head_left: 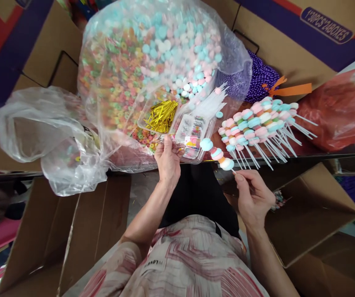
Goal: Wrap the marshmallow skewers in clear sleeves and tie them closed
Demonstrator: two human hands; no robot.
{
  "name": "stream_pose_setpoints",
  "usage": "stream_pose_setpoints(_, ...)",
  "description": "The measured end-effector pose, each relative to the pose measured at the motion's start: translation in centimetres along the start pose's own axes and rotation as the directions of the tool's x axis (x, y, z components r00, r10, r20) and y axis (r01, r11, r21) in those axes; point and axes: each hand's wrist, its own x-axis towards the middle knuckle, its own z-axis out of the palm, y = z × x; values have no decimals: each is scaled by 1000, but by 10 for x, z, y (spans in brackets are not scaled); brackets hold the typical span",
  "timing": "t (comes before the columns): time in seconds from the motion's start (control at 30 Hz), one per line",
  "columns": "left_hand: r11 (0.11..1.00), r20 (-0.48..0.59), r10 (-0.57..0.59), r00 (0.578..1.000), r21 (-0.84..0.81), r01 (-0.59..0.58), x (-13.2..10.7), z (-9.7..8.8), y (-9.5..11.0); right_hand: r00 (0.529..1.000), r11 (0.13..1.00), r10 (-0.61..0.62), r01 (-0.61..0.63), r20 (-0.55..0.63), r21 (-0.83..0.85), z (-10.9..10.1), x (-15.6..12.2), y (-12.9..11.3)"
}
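My right hand (253, 196) pinches the thin white stick of a candy skewer (217, 154), threaded with pastel blue, pink, orange and white pieces and tilted up to the left. In front of the clear plastic trays, my left hand (168, 161) is closed with thumb against fingers; what it grips, if anything, I cannot make out. Gold twist ties (162, 116) fill one tray. Another clear tray (200, 154) holds printed labels or small bags, with a bundle of white sticks (210, 101) behind it. A pile of finished candy skewers (258, 126) lies to the right.
A big clear bag (112, 88) of ring and round candies covers the table's middle. Purple beads (258, 76) with an orange ribbon lie behind the skewers, a red plastic bag (338, 111) at right. Open cardboard boxes (313, 210) stand below on both sides.
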Motion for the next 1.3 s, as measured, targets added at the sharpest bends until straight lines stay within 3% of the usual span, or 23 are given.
stream_pose_setpoints(0.2,999,29,-21,999,40,20,-1,-3,4,994,995,-83,86,65,-44,-2,7,5)
stream_pose_setpoints(0.33,998,106,11,994,66,-18,1,-7,3,983,987,-139,148,122,-69,-7,12,5)
stream_pose_setpoints(0.5,982,206,109,973,132,-138,-1,-14,-3,976,993,-108,115,187,-32,-3,14,6)
stream_pose_setpoints(0.63,956,207,214,955,156,-248,-2,-18,-10,977,998,-61,60,205,12,8,13,7)
stream_pose_setpoints(0.77,952,164,228,960,167,-255,-5,-17,-10,974,997,-73,73,213,7,17,12,5)
stream_pose_setpoints(1.03,984,275,-33,961,178,-17,-14,-15,-2,939,959,-259,279,227,-59,25,13,7)
stream_pose_setpoints(1.17,980,278,-136,951,179,88,-8,-18,2,918,966,-222,253,328,-54,21,17,8)
stream_pose_setpoints(1.3,979,319,-141,937,183,85,-6,-19,1,925,983,-172,185,340,-7,23,17,6)
